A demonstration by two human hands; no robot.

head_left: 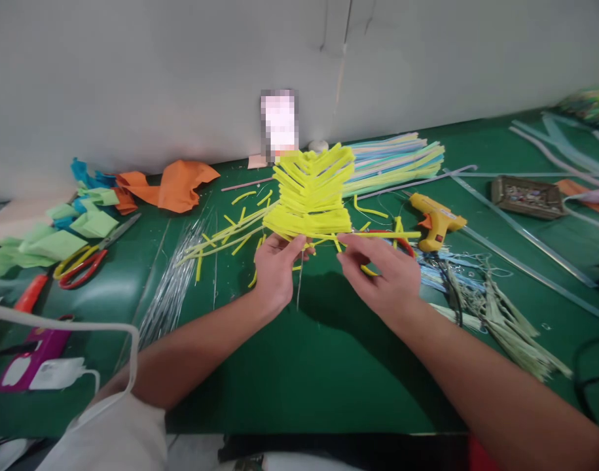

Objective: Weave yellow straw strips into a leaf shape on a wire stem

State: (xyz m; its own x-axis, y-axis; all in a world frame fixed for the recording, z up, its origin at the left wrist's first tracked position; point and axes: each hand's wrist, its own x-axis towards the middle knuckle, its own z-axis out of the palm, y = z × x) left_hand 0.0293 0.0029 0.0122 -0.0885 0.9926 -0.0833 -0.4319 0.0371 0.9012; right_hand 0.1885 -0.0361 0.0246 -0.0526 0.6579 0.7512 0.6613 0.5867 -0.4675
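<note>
We take the yellow fuzzy piece (pixel 311 203) as the middle of our clock; it sits above the green table (pixel 279 379), just past our fingertips, its rows of short strips facing us. At seven o'clock the left hand (pixel 279 265) pinches its near edge, thumb on top and the other fingers curled beneath, probably because a grip on the edge steadies the piece while leaving its rows uncovered. A thin wire (pixel 299 288) hangs below that grip. Between four and five o'clock the right hand (pixel 378 268) has its thumb and forefinger drawn near each other beside the same edge. A longer yellow strip (pixel 390 235) runs along the forefinger out toward three o'clock; we cannot tell whether the fingertips are closed on it or only touch it.

At nine o'clock, loose yellow offcuts (pixel 243 196) lie scattered, within easy reach of the left hand. The silver wires (pixel 174 281) at eight o'clock lie roughly parallel, which likely makes one simple to draw out. At two o'clock the pastel bundle (pixel 397 157) is laid lengthwise, presumably to keep it tidy. The glue gun (pixel 436 222) rests just past three o'clock, near the right hand, we suppose for convenience. The scissors (pixel 86 261), between eight and nine o'clock, lie farther off. At eleven o'clock a blurred-out screen (pixel 279 124) stands upright by the wall, perhaps so it can be viewed while both hands are busy.
</note>
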